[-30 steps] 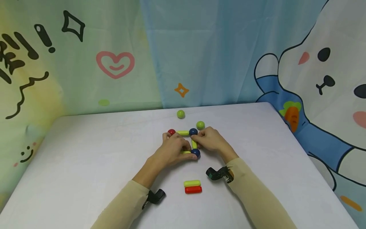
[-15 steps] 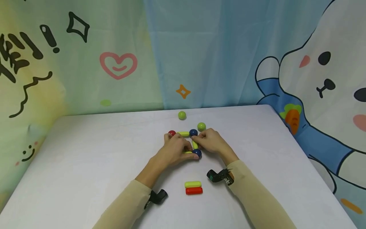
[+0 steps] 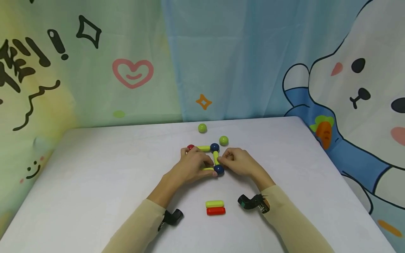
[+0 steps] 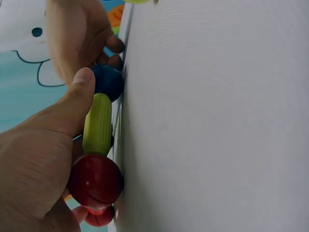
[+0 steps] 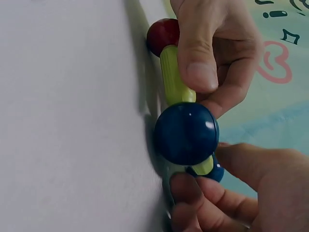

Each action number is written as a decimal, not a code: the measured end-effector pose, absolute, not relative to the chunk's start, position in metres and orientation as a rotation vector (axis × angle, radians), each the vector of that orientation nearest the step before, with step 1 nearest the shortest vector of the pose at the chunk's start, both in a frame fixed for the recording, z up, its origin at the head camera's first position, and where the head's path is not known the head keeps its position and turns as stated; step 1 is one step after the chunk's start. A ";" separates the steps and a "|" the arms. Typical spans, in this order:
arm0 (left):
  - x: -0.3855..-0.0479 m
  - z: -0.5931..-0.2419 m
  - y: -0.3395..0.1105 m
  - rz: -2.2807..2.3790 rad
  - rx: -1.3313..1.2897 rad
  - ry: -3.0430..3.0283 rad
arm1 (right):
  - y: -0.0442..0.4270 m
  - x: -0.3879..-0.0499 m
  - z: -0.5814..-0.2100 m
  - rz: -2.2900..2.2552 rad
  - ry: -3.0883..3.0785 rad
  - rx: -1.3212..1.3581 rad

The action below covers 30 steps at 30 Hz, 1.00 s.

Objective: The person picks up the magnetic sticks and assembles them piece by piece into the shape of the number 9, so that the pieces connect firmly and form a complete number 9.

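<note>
On the white table [image 3: 95,175], the ball-and-rod frame [image 3: 204,148] is gripped by the left hand [image 3: 193,165], thumb laid against the near blue ball [image 3: 219,170]. The right hand [image 3: 240,162] is held, fingertips parted, beside the connecting yellow-green rod [image 3: 216,157]; contact cannot be told.

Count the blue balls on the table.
2: the far blue ball at one end of a yellow-green rod, the near blue ball at its other end, by the left hand. Others might be hidden.
</note>
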<state>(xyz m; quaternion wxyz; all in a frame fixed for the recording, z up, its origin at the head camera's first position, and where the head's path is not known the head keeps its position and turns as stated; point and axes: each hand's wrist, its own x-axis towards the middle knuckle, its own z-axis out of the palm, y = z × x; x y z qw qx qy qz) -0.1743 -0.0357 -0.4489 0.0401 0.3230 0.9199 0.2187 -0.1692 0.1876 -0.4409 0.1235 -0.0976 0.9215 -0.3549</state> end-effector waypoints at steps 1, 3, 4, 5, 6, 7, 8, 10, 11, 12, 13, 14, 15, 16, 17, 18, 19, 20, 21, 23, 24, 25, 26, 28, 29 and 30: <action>-0.174 -0.449 -0.037 0.680 0.990 2.814 | 0.189 -0.167 -0.441 -1.037 2.682 -0.302; -0.174 -0.449 -0.039 0.698 0.998 2.806 | 0.192 -0.163 -0.441 -1.036 2.671 -0.348; -0.174 -0.449 -0.040 0.698 1.004 2.809 | 0.193 -0.161 -0.441 -1.038 2.664 -0.365; -0.174 -0.449 -0.041 0.699 1.008 2.813 | 0.194 -0.158 -0.441 -1.041 2.660 -0.381; -0.174 -0.450 -0.042 0.701 1.011 2.818 | 0.195 -0.156 -0.441 -1.042 2.660 -0.393; -0.174 -0.450 -0.044 0.707 1.015 2.824 | 0.196 -0.154 -0.441 -1.046 2.659 -0.406; -0.174 -0.450 -0.045 0.719 1.016 2.831 | 0.197 -0.151 -0.440 -1.053 2.659 -0.419; -0.175 -0.451 -0.049 0.745 1.012 2.850 | 0.198 -0.147 -0.440 -1.064 2.660 -0.434; -0.175 -0.452 -0.052 0.766 1.006 2.853 | 0.199 -0.146 -0.439 -1.073 2.657 -0.446; -0.175 -0.452 -0.054 0.792 0.998 2.853 | 0.200 -0.144 -0.439 -1.083 2.651 -0.456; -0.175 -0.453 -0.056 0.812 0.989 2.853 | 0.200 -0.142 -0.438 -1.091 2.645 -0.469; -0.175 -0.454 -0.059 0.833 0.980 2.852 | 0.201 -0.141 -0.438 -1.096 2.638 -0.485; -0.175 -0.454 -0.061 0.855 0.969 2.847 | 0.201 -0.139 -0.437 -1.102 2.630 -0.502; -0.175 -0.455 -0.063 0.878 0.957 2.842 | 0.201 -0.138 -0.436 -1.108 2.621 -0.517; -0.175 -0.456 -0.066 0.900 0.941 2.835 | 0.202 -0.136 -0.435 -1.113 2.614 -0.529; -0.176 -0.457 -0.068 0.924 0.921 2.826 | 0.202 -0.135 -0.434 -1.110 2.611 -0.536; -0.176 -0.458 -0.069 0.944 0.901 2.821 | 0.202 -0.133 -0.434 -1.107 2.607 -0.541; -0.176 -0.460 -0.071 0.966 0.882 2.815 | 0.202 -0.132 -0.434 -1.105 2.600 -0.544; -0.176 -0.461 -0.072 0.989 0.856 2.806 | 0.202 -0.131 -0.434 -1.100 2.595 -0.546; -0.176 -0.463 -0.075 1.020 0.802 2.786 | 0.202 -0.129 -0.434 -1.086 2.588 -0.549; -0.176 -0.464 -0.076 1.041 0.778 2.772 | 0.202 -0.128 -0.434 -1.078 2.583 -0.554; -0.177 -0.465 -0.078 1.066 0.758 2.755 | 0.202 -0.127 -0.435 -1.077 2.575 -0.563; -0.177 -0.466 -0.080 1.104 0.742 2.732 | 0.202 -0.126 -0.435 -1.073 2.568 -0.578; -0.179 -0.468 -0.083 1.192 0.724 2.680 | 0.202 -0.124 -0.434 -1.062 2.556 -0.600; -0.180 -0.469 -0.085 1.242 0.721 2.653 | 0.202 -0.123 -0.434 -1.057 2.549 -0.608; -0.181 -0.469 -0.087 1.289 0.720 2.625 | 0.202 -0.121 -0.434 -1.052 2.544 -0.618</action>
